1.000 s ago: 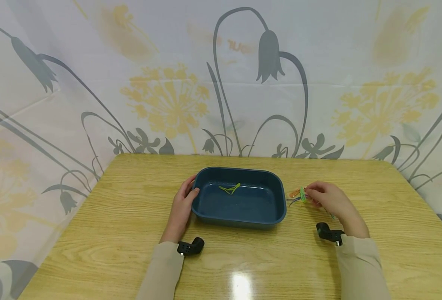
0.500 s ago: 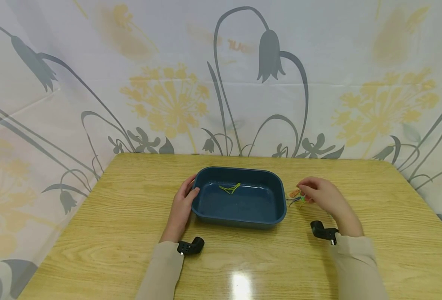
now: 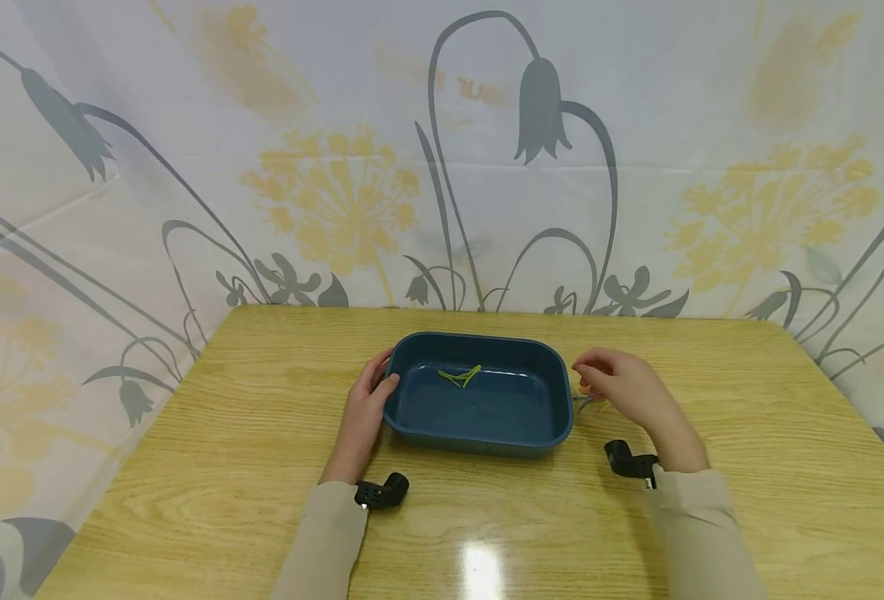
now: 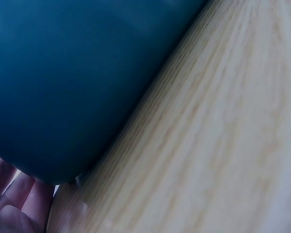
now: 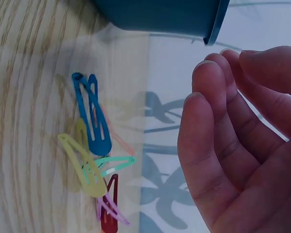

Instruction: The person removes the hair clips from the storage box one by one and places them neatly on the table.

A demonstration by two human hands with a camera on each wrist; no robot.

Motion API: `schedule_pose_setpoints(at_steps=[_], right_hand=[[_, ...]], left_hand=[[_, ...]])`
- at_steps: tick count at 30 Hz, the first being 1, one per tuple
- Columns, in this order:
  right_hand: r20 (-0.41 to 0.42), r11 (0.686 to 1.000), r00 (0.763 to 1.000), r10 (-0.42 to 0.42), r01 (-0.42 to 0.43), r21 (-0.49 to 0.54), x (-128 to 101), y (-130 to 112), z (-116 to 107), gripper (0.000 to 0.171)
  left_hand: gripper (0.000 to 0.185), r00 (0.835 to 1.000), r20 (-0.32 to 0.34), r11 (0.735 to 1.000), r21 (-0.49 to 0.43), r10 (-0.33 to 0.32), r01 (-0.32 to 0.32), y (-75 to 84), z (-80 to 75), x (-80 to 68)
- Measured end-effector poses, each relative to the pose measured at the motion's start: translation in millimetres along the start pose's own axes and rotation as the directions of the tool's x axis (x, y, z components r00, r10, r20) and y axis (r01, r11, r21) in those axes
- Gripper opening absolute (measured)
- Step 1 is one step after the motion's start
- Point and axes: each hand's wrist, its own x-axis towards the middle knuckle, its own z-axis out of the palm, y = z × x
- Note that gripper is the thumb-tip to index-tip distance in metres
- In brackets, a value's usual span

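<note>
My left hand (image 3: 367,412) grips the left end of a dark blue rectangular tub (image 3: 479,444), thumb on its rim and fingers along the outside. Yellow-green snap hair clips (image 3: 472,374) lie on the tub floor. My right hand (image 3: 629,392) hovers just beyond the tub's right end, fingers curled and thumb tip close to the index finger. Whether it pinches a clip I cannot tell. Below it, in the right wrist view, lies a loose pile with a blue hair clip (image 5: 101,144), a yellow clip (image 5: 94,185), a mint clip (image 5: 120,158) and a dark red clip (image 5: 109,222).
The tub stands on a wood-grain table (image 3: 262,442). Behind the table hangs a white cloth (image 3: 479,200) printed with grey and yellow flowers. A black wrist camera (image 3: 383,492) is strapped to the left wrist, another camera (image 3: 629,461) to the right.
My right hand has moved left from above the clip pile to the tub's right rim. A bright green clip seen at its fingertips earlier is out of sight. The left hand and tub stay put.
</note>
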Motion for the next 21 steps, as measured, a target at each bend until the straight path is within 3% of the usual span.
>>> schedule_pose_setpoints(at_steps=[11, 21], right_hand=[[-0.029, 0.999, 0.999, -0.032, 0.03, -0.041, 0, -16, 4, 0.029], [-0.004, 0.993, 0.994, -0.106, 0.105, -0.059, -2, -34, 8, 0.029]], left_hand=[[0.045, 1.0, 0.006, 1.0, -0.009, 0.002, -0.002, -0.1, -0.1, 0.0], [0.045, 1.0, 0.004, 1.0, -0.006, -0.001, 0.001, -3.8, -1.2, 1.3]])
